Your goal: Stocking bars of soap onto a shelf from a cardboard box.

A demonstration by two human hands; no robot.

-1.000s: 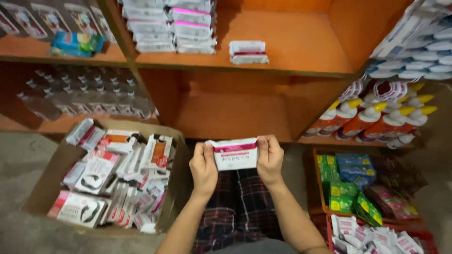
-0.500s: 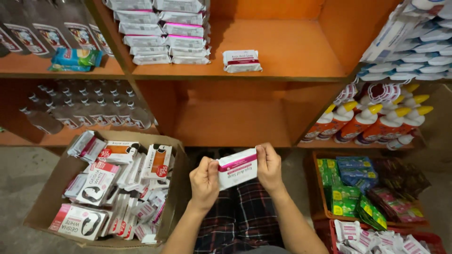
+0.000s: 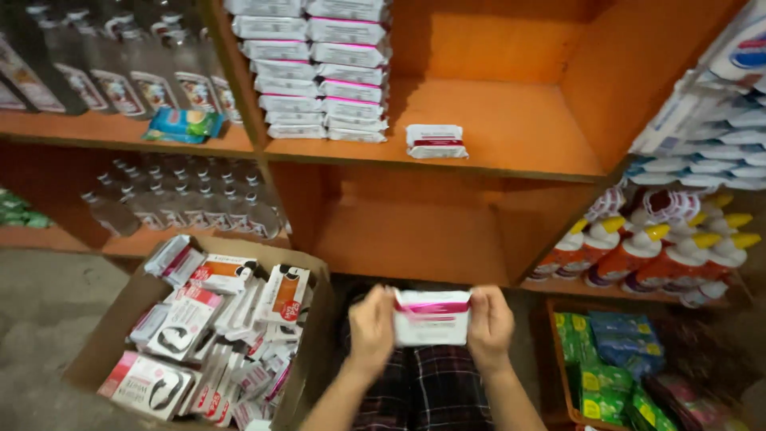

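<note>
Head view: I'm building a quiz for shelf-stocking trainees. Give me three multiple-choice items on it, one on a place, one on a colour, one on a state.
1. Where is the cardboard box?
A. on the person's left
B. on the top shelf
C. behind the bottles

2. What colour is the band on the white packet?
A. green
B. pink
C. blue

3. How is the packet held?
A. lying in the box
B. in one hand
C. between both hands

Answers:
1 A, it sits beside the left hand.
2 B, a pink stripe crosses its top.
3 C, left hand and right hand grip its ends.
</note>
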